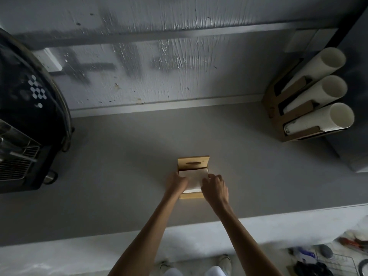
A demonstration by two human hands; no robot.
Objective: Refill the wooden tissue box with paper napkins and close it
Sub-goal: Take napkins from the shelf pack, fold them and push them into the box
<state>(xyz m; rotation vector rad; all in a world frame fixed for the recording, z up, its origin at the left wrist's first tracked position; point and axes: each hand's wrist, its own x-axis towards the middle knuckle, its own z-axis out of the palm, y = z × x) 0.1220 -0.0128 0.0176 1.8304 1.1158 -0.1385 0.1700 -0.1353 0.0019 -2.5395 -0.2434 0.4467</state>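
The wooden tissue box (191, 195) sits on the grey counter (119, 176), a little in front of me. Its lid (193, 162), with a slot in it, stands swung up at the far side. A white stack of paper napkins (195, 180) lies inside the open box. My left hand (176, 183) presses on the stack's left edge and my right hand (215, 188) on its right edge, fingers curled over the napkins. The box's side walls are hidden behind my hands.
A black coffee machine (25, 116) with a metal drip tray fills the left. At the right, a cardboard holder (294, 116) carries three sleeves of white paper cups. The counter's front edge (179, 224) runs below my arms; a wire basket stands on the floor at the lower right.
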